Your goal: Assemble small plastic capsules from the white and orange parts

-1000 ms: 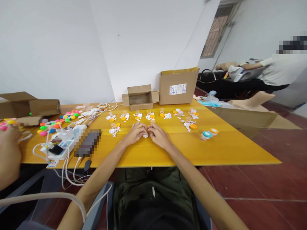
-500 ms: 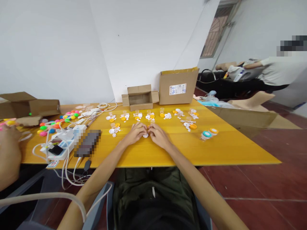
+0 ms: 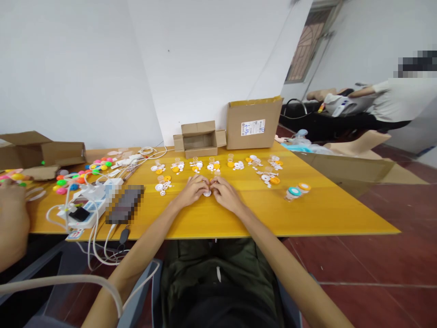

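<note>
My left hand and my right hand meet over the table, fingertips closed together around a small white round part. Fingers cover much of it, and a bit of orange shows between them. Just beyond the hands stands a small clear cup. Little groups of white gears, orange lids and clear cups lie in a row behind, such as the orange lid and the white gears. A further group with an orange ring lies to the right, and white gears lie left.
Two capped clear jars, one teal-lidded and one orange-lidded, stand right. Cardboard boxes line the back. A power strip with cables, a phone and another person's hand are left.
My hands stay in nearly the same place around the white part. At the far left, the other person's hand has shifted slightly.
</note>
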Demonstrator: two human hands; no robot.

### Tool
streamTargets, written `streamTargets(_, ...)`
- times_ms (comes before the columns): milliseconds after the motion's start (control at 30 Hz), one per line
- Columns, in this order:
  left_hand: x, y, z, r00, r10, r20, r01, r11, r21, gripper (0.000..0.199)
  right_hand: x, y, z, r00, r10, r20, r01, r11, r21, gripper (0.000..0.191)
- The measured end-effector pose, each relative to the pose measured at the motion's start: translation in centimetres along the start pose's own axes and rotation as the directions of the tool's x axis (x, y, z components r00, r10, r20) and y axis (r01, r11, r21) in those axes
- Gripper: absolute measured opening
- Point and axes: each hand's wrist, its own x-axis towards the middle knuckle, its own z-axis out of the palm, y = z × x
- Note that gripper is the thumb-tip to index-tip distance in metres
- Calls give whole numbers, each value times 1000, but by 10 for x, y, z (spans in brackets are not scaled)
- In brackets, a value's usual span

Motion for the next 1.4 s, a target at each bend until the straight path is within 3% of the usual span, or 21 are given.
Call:
streamTargets(567,0,1,0,999,28,-15,-28,1000,-8,25,1,-4,-3,999,25,20,-25,1000,10,27)
streamTargets(933,-1,2,-2,1000,-28,12,28,1000,-12,26,1,-7,-3,997,6,72,-6,1000,2,31)
streamTargets(1233,0,1,-1,1000,-8,3,8,1000,0,25,1,0,-1,999,40,27,-40,999,14,29)
streamTargets(1400,-1,1,-1,1000,-9,6,9,1000,-11,26,0,-4,-2,998,3,58,-2,1000,-17,31)
